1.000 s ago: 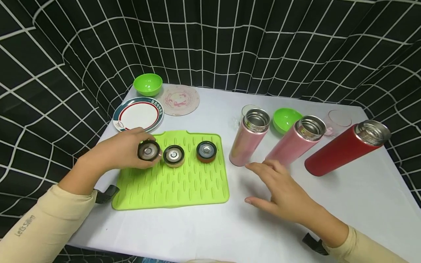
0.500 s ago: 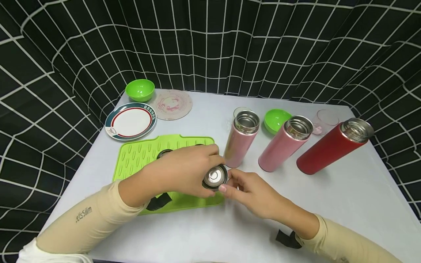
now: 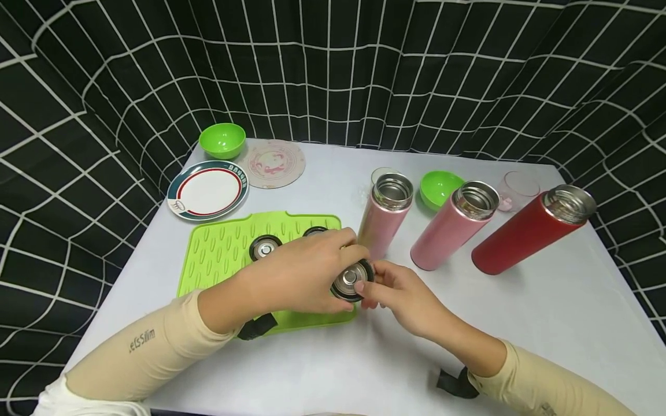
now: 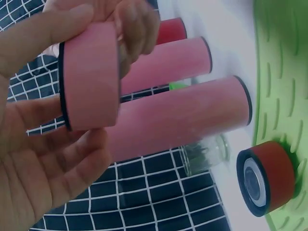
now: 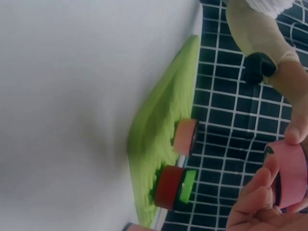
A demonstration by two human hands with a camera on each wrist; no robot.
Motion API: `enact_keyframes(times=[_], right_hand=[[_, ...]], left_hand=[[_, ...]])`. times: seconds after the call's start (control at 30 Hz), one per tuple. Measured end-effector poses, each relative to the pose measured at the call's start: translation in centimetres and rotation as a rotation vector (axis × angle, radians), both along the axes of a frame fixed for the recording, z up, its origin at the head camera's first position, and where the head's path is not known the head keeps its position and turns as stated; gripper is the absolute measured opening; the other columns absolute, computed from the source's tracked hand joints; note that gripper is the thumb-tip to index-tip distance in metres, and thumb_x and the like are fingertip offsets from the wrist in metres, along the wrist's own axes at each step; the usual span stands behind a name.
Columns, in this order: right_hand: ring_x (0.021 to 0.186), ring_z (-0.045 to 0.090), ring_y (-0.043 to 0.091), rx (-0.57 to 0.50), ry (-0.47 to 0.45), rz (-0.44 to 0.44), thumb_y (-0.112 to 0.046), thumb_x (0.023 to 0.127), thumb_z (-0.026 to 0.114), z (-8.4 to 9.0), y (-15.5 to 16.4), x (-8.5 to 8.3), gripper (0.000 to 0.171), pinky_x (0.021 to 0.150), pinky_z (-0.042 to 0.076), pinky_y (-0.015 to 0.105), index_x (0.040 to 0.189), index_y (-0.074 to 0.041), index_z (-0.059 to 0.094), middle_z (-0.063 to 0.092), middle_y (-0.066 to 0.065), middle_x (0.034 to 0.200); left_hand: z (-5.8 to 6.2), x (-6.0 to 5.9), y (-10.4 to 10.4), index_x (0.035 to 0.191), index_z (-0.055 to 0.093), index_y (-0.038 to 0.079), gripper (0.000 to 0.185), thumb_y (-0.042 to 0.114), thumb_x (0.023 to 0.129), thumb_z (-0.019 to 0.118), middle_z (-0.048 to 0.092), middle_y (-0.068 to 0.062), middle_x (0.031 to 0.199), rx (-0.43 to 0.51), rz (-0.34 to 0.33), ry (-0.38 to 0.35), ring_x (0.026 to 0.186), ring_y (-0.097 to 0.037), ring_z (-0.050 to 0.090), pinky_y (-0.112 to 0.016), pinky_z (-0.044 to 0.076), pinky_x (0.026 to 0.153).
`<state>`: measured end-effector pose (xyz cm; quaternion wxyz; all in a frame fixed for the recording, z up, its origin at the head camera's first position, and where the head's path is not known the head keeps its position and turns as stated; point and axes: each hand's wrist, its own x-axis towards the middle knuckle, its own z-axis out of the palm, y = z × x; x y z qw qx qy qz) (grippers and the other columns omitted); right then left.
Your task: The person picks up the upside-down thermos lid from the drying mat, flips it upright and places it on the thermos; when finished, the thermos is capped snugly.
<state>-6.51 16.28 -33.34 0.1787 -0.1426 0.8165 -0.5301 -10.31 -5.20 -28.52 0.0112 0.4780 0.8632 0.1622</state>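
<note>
A pink bottle lid point(image 3: 346, 281) with a black rim is held up above the right edge of the green mat point(image 3: 215, 254), its metallic inner side showing in the head view. My left hand point(image 3: 307, 271) grips it around its side, as the left wrist view shows with the lid's pink wall point(image 4: 91, 79). From the other side my right hand point(image 3: 408, 297) pinches its edge, thumb on the inner face. Two more lids sit on the mat: a lighter pink one point(image 3: 264, 248) and a red one point(image 4: 276, 168), partly covered by my left hand in the head view.
Right of the mat stand a near pink bottle point(image 3: 382, 228), a second pink bottle point(image 3: 447, 234) and a red bottle point(image 3: 525, 234), all uncapped. Behind them are a green bowl point(image 3: 439, 188) and glasses. A plate point(image 3: 208, 190), another green bowl point(image 3: 222, 141) and a round pad point(image 3: 274, 164) lie back left.
My left hand has carried the pink lid from the mat's left side to its right edge. My right hand has moved left from beside the bottles and taken hold of the lid too.
</note>
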Motion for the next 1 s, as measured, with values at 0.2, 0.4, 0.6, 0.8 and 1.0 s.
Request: enact_keyframes(times=[0.2,0.4,0.6,0.8,1.0], right_hand=[[0.079,0.057,0.013,0.026,0.464,-0.018,-0.015,0.088,0.069,0.6,0.6,0.0,0.016,0.068,0.047,0.027,0.101,-0.018,0.061,0.061,-0.007,0.085],[0.085,0.059,0.021,0.101,1.221,0.096,-0.021,0.091,0.057,2.0,0.9,-0.9,0.025,0.078,0.047,0.032,0.104,0.000,0.063,0.063,0.004,0.095],[0.069,0.060,0.028,0.105,1.568,0.091,-0.018,0.093,0.057,2.5,0.6,-1.6,0.025,0.061,0.051,0.037,0.093,0.006,0.065,0.063,0.014,0.086],[0.068,0.059,0.029,0.078,1.608,0.059,-0.017,0.094,0.059,2.3,0.6,-1.7,0.023,0.060,0.050,0.037,0.096,0.006,0.062,0.063,0.016,0.086],[0.106,0.048,0.041,0.027,1.340,-0.198,-0.037,0.089,0.067,0.7,0.8,-1.5,0.059,0.089,0.037,0.040,0.119,0.009,0.044,0.050,0.027,0.118]], left_hand=[[0.1,0.2,-0.5,0.144,0.043,0.021,0.093,0.061,0.069,0.080,0.045,0.008,0.128,0.173,0.097,-0.233,0.113,-0.006,0.043,-0.025,0.043,0.094],[0.5,0.0,-1.3,0.130,0.054,0.021,0.074,0.048,0.069,0.086,0.054,0.011,0.121,0.402,0.209,-0.608,0.109,-0.007,0.051,-0.032,0.049,0.088],[-0.6,-0.2,-1.1,0.113,0.063,0.022,0.058,0.037,0.064,0.092,0.060,0.012,0.105,0.500,0.139,-0.565,0.100,-0.007,0.054,-0.032,0.050,0.083],[-1.2,0.0,-0.7,0.117,0.064,0.024,0.060,0.030,0.064,0.092,0.063,0.012,0.101,0.607,0.104,-0.575,0.094,-0.010,0.056,-0.033,0.052,0.077],[-0.2,-1.7,-0.1,0.120,0.064,0.017,0.064,0.031,0.064,0.092,0.063,0.012,0.107,0.681,0.100,-0.410,0.093,-0.010,0.056,-0.032,0.051,0.073]])
